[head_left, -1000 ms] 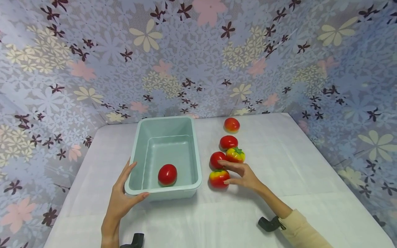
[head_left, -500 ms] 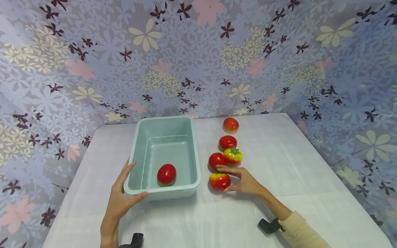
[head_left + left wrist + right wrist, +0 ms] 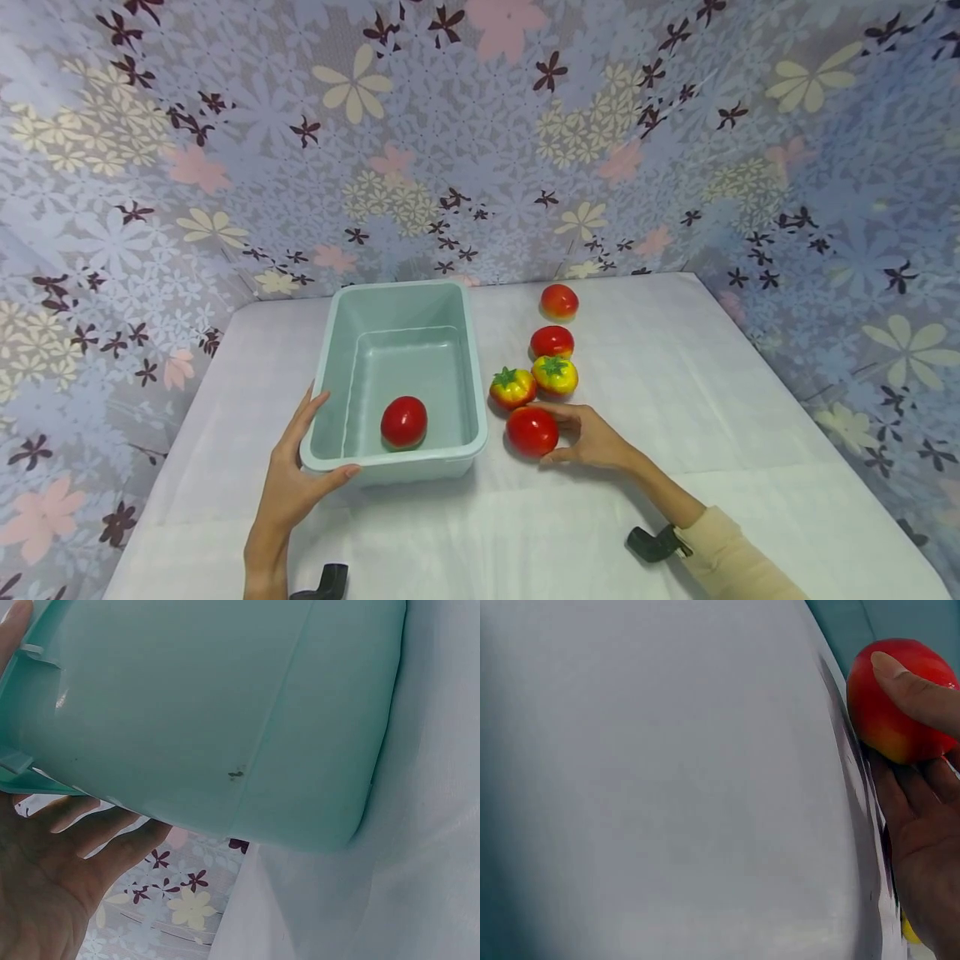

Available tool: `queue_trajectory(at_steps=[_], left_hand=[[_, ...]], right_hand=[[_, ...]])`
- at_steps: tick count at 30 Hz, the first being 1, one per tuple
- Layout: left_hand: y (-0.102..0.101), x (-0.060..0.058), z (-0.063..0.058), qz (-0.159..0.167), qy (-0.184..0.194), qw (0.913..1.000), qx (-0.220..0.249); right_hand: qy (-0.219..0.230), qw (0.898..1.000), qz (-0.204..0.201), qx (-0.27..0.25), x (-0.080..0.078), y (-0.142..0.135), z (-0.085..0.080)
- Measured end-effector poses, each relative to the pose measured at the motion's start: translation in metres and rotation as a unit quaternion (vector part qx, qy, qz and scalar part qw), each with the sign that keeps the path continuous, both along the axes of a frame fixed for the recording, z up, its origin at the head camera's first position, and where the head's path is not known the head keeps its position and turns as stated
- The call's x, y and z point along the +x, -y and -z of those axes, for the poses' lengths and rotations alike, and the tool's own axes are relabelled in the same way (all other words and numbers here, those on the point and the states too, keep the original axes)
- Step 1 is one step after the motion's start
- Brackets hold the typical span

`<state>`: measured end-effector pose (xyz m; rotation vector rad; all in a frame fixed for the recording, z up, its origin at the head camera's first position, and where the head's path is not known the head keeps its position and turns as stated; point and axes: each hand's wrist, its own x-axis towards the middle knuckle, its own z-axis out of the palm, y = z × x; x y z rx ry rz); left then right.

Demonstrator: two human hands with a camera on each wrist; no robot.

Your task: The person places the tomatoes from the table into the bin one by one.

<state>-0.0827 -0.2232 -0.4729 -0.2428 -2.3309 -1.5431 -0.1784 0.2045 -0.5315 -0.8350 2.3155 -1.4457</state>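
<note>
My right hand (image 3: 588, 437) holds a glossy red toy tomato (image 3: 532, 432) on the cloth, right of the bin. In the right wrist view, the thumb lies over the tomato (image 3: 900, 705) and the fingers are under it. Two tomatoes with yellow tops and green calyxes, one nearer the bin (image 3: 513, 388) and one to its right (image 3: 555, 376), sit just behind. My left hand (image 3: 288, 475) rests at the front left corner of the pale green bin (image 3: 483, 400), thumb on the front rim and fairly straight fingers along the left side. Inside the bin lies another red tomato (image 3: 404, 422).
Farther back stand two more red tomatoes, a nearer one (image 3: 552, 342) and a farther one (image 3: 559, 302) close to the flowered backdrop (image 3: 480, 150). White cloth (image 3: 675, 375) covers the table. Flowered fabric also rises on both sides.
The tomato at my right hand has turned from yellow-topped to red side up. The one behind it has rolled left, now showing its green calyx. My left hand and the bin stay put.
</note>
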Motion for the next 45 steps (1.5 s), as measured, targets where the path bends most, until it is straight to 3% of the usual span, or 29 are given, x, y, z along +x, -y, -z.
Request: queue_trajectory(at_steps=[14, 36, 45], left_hand=[[0.0, 0.001, -0.003, 0.0, 0.002, 1.0, 0.005], [-0.002, 0.001, -0.002, -0.006, 0.011, 0.9999, 0.007], [-0.002, 0.001, -0.001, -0.009, 0.012, 0.9999, 0.005]], right_hand=[[0.021, 0.999, 0.009, -0.031, -0.004, -0.005, -0.019], [-0.021, 0.997, -0.017, -0.066, -0.02, 0.014, -0.079], [-0.067, 0.995, -0.032, -0.071, -0.026, 0.024, -0.103]])
